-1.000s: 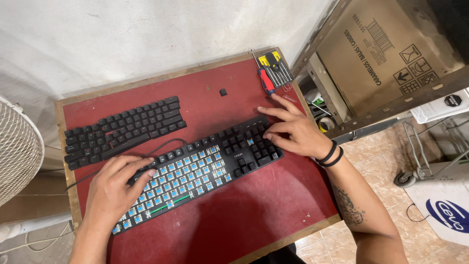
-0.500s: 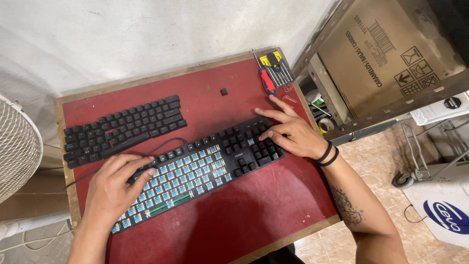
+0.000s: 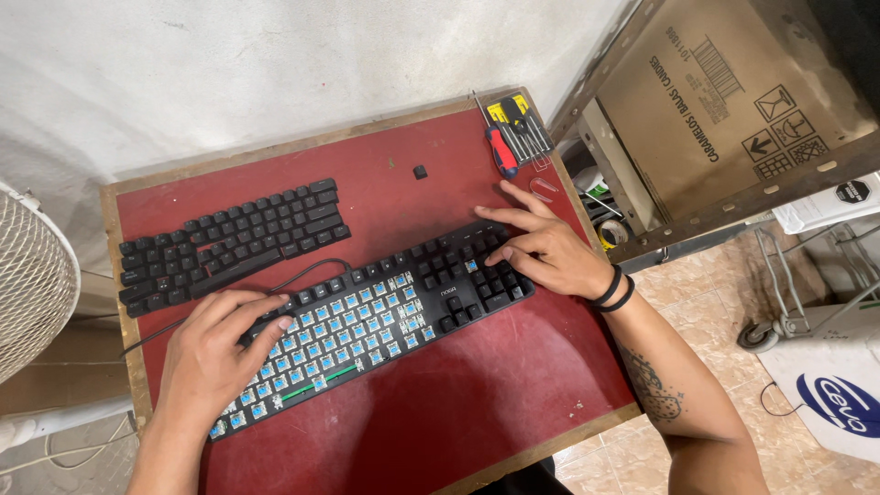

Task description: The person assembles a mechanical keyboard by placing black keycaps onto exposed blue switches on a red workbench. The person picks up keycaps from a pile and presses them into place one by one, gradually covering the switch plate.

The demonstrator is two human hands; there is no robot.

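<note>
Left hand (image 3: 215, 353) palm-down on the near-left end of the keyboard (image 3: 367, 316), fingers loosely curled over its edge, forearm coming from bottom left. Right hand (image 3: 541, 247) at the keyboard's far-right end, fingers spread and bent onto it, index extended, two dark bands on the wrist, forearm tattooed.

Bright even daylight, soft shadows, sharp focus, slight wide-angle edge distortion.

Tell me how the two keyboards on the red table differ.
The near keyboard has most keycaps off, showing blue switches; the far keyboard keeps all its black keycaps. The near one is longer and has both hands on it; the far one lies untouched. Both lie slanted alike.
</note>
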